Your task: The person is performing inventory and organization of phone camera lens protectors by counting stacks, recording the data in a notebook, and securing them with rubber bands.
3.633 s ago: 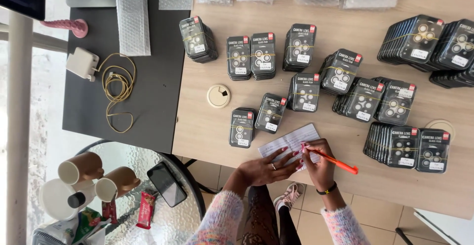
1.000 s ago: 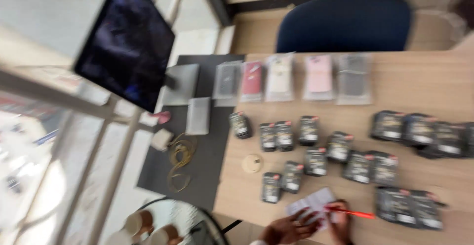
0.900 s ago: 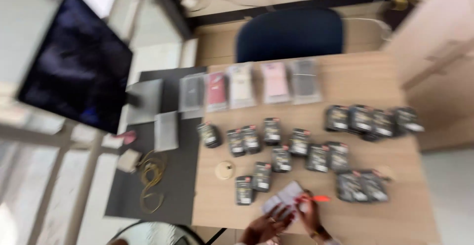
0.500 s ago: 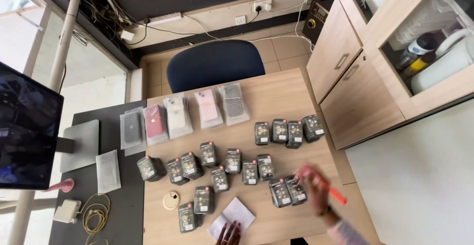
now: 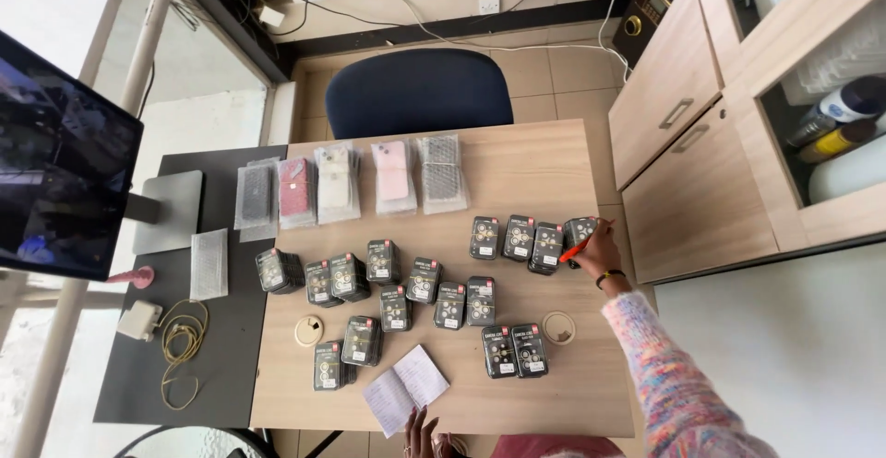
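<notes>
At the far left I see a dark monitor beside the grey mat, with a coiled cable near its near edge. On the wooden table a far row of bagged phone cases runs left to right, and small black boxes lie scattered across the middle.

My left hand sits at the near edge, only its fingertips in view, resting just below the open notebook; I cannot tell how wide the fingers are spread.

My right hand reaches out to the far right, closed around an orange pen whose long axis slants from near-left to far-right. The hand touches the rightmost box of a four-box row.

That box lies far and right of the notebook, so the right hand is much the nearer; the left stays well apart.
</notes>
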